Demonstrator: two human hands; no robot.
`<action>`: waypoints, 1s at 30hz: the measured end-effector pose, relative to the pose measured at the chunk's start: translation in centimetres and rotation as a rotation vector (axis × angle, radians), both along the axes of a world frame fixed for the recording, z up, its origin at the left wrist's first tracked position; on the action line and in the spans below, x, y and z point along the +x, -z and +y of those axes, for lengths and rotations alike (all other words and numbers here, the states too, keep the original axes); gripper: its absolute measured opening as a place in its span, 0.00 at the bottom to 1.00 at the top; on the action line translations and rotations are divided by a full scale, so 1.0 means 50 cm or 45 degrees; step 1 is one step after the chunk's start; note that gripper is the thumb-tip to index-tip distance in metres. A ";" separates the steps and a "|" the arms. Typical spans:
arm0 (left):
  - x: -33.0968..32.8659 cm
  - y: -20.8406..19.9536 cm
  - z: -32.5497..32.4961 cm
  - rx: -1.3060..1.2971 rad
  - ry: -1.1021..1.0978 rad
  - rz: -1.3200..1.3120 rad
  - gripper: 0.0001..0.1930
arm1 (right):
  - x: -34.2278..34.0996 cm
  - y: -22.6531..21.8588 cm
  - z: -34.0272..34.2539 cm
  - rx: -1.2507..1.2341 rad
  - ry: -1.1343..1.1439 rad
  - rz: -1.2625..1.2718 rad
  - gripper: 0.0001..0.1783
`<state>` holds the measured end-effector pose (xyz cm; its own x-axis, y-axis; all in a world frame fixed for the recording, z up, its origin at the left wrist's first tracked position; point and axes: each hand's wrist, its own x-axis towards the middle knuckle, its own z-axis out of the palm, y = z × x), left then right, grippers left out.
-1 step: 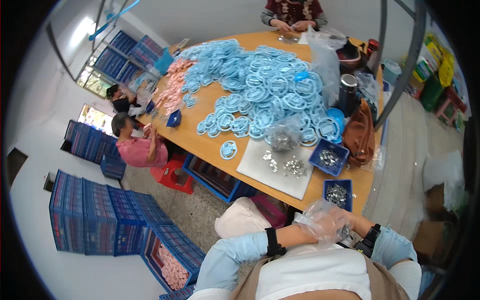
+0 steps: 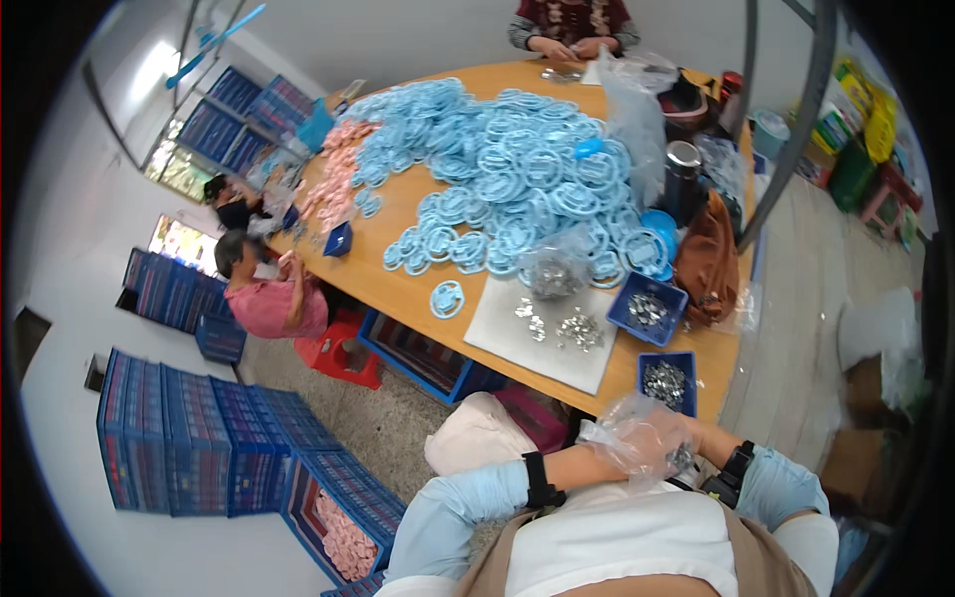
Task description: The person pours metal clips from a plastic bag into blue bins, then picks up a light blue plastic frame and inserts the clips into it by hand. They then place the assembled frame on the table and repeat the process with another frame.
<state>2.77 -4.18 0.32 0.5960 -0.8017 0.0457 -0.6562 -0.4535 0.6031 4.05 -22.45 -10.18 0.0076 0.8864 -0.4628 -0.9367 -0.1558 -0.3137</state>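
In front of my body, close to the table's near edge, a clear plastic bag (image 2: 619,435) with small shiny metal pieces (image 2: 680,457) in it is held between my hands. My left hand (image 2: 652,439) is closed on the crinkled film, which covers part of it. Against it, my right hand (image 2: 698,432) is closed at the bag's other side, its fingers mostly hidden. Just beyond them stands a blue tray (image 2: 689,405) of metal pieces, with a second blue tray (image 2: 674,331) behind it. A white mat (image 2: 497,333) bears loose metal pieces (image 2: 580,330) and another filled clear bag (image 2: 554,272).
Light blue plastic rings (image 2: 542,167) lie heaped across the table (image 2: 398,284), with pink pieces (image 2: 336,179) farther left. A dark flask (image 2: 682,179) and brown bag (image 2: 708,264) stand at the right. Several people sit around the table. Blue crates (image 2: 189,428) are stacked at the left.
The whole view has shifted slightly to the left. Both hands stay together on the plastic bag, almost in the same place.
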 end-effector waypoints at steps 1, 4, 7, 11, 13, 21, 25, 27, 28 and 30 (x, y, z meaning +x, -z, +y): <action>-0.003 0.015 -0.006 -0.008 0.021 0.025 0.26 | -0.001 0.008 0.001 0.002 0.021 0.019 0.21; -0.004 0.025 -0.039 -0.035 0.120 0.106 0.25 | 0.004 0.028 0.002 0.005 0.118 0.079 0.21; 0.004 -0.021 -0.045 -0.066 0.193 -0.059 0.22 | 0.016 -0.030 -0.005 -0.093 0.192 0.122 0.21; 0.019 -0.058 -0.081 0.025 0.277 0.106 0.20 | -0.015 -0.027 -0.019 0.210 0.282 -0.223 0.23; 0.024 -0.060 -0.090 0.124 0.299 0.183 0.20 | -0.014 -0.036 -0.026 0.253 0.294 -0.285 0.23; 0.016 -0.026 -0.087 0.054 0.271 -0.133 0.19 | -0.019 -0.051 -0.030 -0.047 0.327 0.039 0.23; 0.016 -0.019 -0.078 0.046 0.154 -0.043 0.17 | -0.018 -0.034 -0.033 0.093 0.371 0.155 0.20; 0.017 -0.018 -0.074 0.040 0.071 0.016 0.16 | -0.013 -0.039 -0.023 0.095 0.367 0.078 0.20; 0.018 -0.018 -0.071 0.036 0.029 0.045 0.15 | -0.010 -0.043 -0.017 0.097 0.363 0.039 0.20; 0.021 -0.020 -0.067 0.028 -0.048 0.108 0.14 | -0.006 -0.048 -0.012 0.096 0.365 0.004 0.21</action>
